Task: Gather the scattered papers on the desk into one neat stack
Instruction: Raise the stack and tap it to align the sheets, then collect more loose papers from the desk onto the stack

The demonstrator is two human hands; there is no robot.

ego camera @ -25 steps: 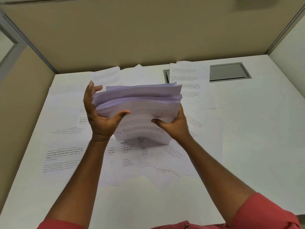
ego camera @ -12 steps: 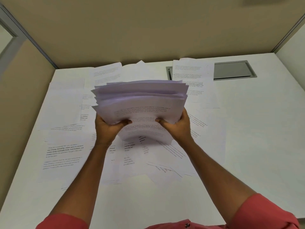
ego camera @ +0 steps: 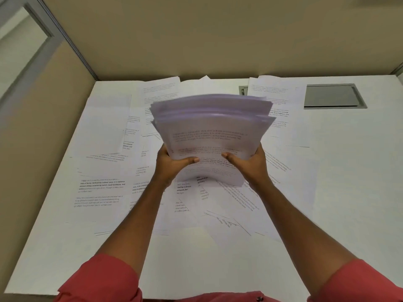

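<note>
A thick bundle of white printed papers (ego camera: 209,127) is held upright above the middle of the desk, its top edges fanned and uneven. My left hand (ego camera: 172,165) grips its lower left corner and my right hand (ego camera: 250,164) grips its lower right corner, thumbs on the front sheet. Several loose printed sheets (ego camera: 100,188) lie scattered flat on the white desk (ego camera: 349,192) under and around the bundle, overlapping at odd angles. One sheet (ego camera: 272,92) at the back partly covers a desk hatch.
A grey metal cable hatch (ego camera: 333,97) is set into the desk at the back right. Beige partition walls (ego camera: 196,35) close the desk at the back and left. The right part of the desk shows bare surface.
My left hand slid from the bundle's left side down to its lower left corner. The bundle tilted more upright, and the view shifted slightly.
</note>
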